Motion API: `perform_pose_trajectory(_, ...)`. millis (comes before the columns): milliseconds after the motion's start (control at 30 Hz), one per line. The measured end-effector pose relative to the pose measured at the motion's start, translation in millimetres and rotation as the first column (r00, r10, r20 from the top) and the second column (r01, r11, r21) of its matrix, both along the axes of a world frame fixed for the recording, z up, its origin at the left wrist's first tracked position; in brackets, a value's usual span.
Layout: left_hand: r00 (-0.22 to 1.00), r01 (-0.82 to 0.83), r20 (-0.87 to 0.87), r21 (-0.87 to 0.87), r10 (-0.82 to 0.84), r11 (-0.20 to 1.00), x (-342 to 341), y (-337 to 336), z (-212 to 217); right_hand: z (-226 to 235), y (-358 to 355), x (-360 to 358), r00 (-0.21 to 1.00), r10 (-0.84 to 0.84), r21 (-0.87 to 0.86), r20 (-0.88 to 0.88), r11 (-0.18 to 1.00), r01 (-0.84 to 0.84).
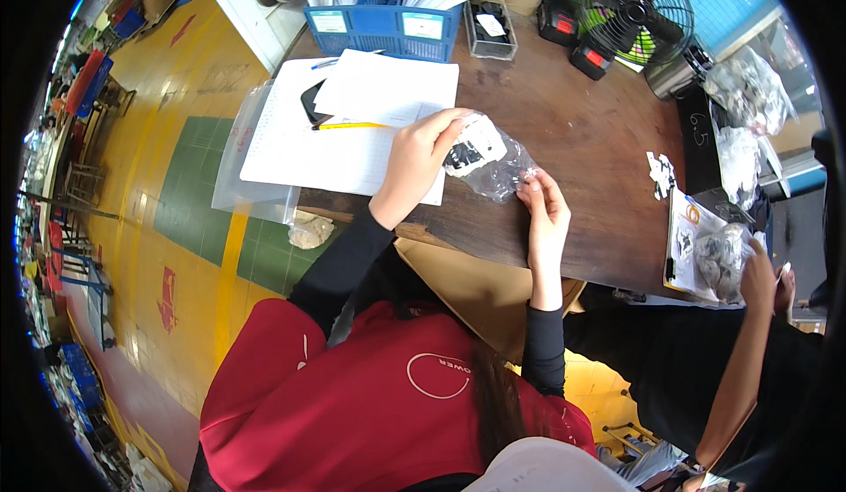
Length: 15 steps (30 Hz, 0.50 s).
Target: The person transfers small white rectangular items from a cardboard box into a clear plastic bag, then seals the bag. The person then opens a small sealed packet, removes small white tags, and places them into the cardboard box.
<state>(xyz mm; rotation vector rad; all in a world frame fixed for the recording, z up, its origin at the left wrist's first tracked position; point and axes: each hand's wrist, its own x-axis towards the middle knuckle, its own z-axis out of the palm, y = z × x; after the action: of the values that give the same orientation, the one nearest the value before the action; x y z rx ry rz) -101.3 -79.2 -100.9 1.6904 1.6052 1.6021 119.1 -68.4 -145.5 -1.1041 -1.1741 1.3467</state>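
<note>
Between my two hands, above the near edge of the wooden table, is a clear plastic bag point(498, 175) with a white label and small dark pieces inside. My left hand point(421, 157) is closed on the bag's upper left part, by the label. The fingertips of my right hand point(545, 206) pinch the opposite, right end of the bag. Left of the bag lie white paper sheets point(291, 153), with a yellow pencil point(352, 125) and a black angular object point(312, 103) on them.
A blue file basket point(379, 34) full of papers stands at the back. A black fan point(634, 7), battery packs point(558, 18) and a steel flask point(674, 73) fill the back right. On the right, a co-worker's hand point(760, 276) touches a bag of parts point(723, 258) on a clipboard.
</note>
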Motion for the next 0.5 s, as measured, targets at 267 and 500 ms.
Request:
perform_pose_trajectory(267,0.911,0.081,-0.412,0.189,0.004,0.979,10,35,27,-5,-8,-1,0.993,-0.024,0.183,0.113,0.983,0.003)
perform_pose_trajectory(500,0.9,0.16,-0.424,0.108,-0.1,0.981,20,42,42,10,-15,-6,0.916,-0.072,0.376,0.395,0.922,-0.09)
